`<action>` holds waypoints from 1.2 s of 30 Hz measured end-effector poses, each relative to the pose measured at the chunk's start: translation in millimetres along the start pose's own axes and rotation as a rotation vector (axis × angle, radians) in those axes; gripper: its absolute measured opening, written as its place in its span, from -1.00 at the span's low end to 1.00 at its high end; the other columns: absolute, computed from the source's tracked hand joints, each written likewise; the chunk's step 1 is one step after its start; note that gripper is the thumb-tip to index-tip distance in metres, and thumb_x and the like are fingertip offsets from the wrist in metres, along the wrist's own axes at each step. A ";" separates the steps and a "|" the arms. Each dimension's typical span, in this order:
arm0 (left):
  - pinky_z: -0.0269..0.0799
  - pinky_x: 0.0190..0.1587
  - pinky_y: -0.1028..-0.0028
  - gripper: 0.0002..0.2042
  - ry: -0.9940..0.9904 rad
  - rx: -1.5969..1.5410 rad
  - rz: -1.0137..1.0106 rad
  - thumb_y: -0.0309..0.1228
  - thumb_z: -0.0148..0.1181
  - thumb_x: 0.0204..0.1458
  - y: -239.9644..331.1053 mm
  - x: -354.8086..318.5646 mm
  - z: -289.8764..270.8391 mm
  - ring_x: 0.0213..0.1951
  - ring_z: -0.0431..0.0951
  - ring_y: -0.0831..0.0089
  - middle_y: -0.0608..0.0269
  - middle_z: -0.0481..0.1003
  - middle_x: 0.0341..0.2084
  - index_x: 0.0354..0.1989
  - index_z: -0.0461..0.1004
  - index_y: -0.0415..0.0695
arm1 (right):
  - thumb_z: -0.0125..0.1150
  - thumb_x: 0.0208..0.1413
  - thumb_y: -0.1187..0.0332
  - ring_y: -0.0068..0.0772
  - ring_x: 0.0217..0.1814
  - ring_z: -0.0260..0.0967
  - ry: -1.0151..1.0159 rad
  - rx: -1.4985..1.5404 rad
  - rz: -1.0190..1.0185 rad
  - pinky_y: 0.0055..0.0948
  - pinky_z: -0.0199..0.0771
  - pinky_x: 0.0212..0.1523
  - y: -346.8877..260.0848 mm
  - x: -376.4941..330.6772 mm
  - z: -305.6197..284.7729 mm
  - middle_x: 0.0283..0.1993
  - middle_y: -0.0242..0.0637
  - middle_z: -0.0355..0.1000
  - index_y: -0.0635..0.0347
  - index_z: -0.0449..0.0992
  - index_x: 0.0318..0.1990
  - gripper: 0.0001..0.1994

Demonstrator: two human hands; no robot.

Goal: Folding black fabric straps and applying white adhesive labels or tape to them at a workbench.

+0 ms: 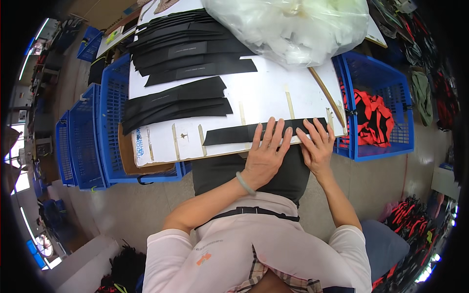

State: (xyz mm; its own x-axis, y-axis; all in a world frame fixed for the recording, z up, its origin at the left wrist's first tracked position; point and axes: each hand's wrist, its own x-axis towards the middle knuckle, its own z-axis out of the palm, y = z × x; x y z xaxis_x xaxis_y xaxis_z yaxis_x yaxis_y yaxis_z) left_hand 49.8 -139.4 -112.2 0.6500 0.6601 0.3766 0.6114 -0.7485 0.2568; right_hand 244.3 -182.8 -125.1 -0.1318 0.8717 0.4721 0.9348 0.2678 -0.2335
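Note:
A long black fabric strip point(225, 136) lies flat along the near edge of the white work board point(273, 88). My left hand point(266, 152) rests on its middle, fingers stretched out and slightly spread. Close beside it, my right hand point(318, 145) lies on the strip's right part with its fingers extended. Both palms hang near the board's front edge, and the fingers cover part of the strip. Farther left, a small stack of black strips point(176, 101) lies on the board. Behind that sits a larger fanned pile of black strips point(188, 49).
A big clear plastic bag point(293, 29) of white pieces stands at the back right. Beside it lies a wooden stick point(326, 93). Blue crates point(113, 93) flank the board on the left. A blue crate on the right point(381, 153) holds red and black pieces point(373, 117).

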 end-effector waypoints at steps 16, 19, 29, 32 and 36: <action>-0.08 0.36 -0.09 -0.38 -0.246 0.076 0.030 -0.25 -0.07 0.17 -7.0 -1.7 -10.3 0.43 -0.08 -0.05 -0.06 -0.08 0.42 0.41 -0.01 -0.07 | 0.23 0.01 -0.01 -0.06 0.41 0.09 -0.415 0.353 -0.372 0.09 0.04 0.35 -136.6 87.2 28.6 0.32 -0.28 0.26 0.16 0.44 0.13 -0.42; -0.05 0.35 -0.10 -0.40 -0.166 0.062 0.012 -0.30 -0.06 0.17 -5.4 -4.1 -1.4 0.43 -0.06 -0.06 -0.08 -0.07 0.41 0.39 0.02 -0.12 | 0.21 0.04 0.00 -0.07 0.43 0.07 -0.399 0.279 -0.387 0.07 0.06 0.34 -140.3 80.4 32.1 0.35 -0.28 0.22 0.21 0.44 0.12 -0.42; -0.07 0.36 -0.11 -0.41 -0.238 0.211 0.067 -0.35 -0.10 0.18 -6.6 -7.6 -4.7 0.43 -0.08 -0.08 -0.10 -0.09 0.42 0.40 -0.03 -0.13 | 0.30 -0.04 0.02 -0.11 0.44 0.05 -0.361 0.272 -0.322 0.09 0.03 0.37 -146.8 77.6 36.0 0.35 -0.31 0.22 0.11 0.43 0.14 -0.41; -0.16 0.38 -0.10 -0.37 -0.261 0.020 -0.004 -0.43 0.02 0.12 -4.0 -4.3 -6.5 0.43 -0.07 -0.06 -0.06 -0.04 0.41 0.40 0.00 -0.08 | 0.32 -0.05 0.03 -0.10 0.45 0.04 -0.335 0.323 -0.300 0.10 0.00 0.39 -147.0 72.2 42.9 0.35 -0.29 0.22 0.12 0.42 0.14 -0.40; -0.18 0.38 -0.10 -0.35 -0.234 0.078 -0.009 -0.49 0.01 0.11 -0.4 -1.5 -6.8 0.44 -0.09 -0.04 -0.03 -0.05 0.41 0.41 -0.01 -0.06 | 0.35 -0.07 0.03 -0.12 0.46 0.01 -0.356 0.356 -0.271 0.11 -0.06 0.41 -146.7 72.0 43.3 0.34 -0.32 0.23 0.12 0.44 0.13 -0.39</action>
State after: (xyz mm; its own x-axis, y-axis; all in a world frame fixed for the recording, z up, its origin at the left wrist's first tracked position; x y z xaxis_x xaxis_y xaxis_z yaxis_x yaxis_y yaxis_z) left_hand 45.5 -140.5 -106.8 0.7258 0.6700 0.1560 0.6446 -0.7415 0.1860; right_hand 83.4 -141.5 -93.7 -0.5121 0.8205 0.2539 0.6915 0.5692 -0.4447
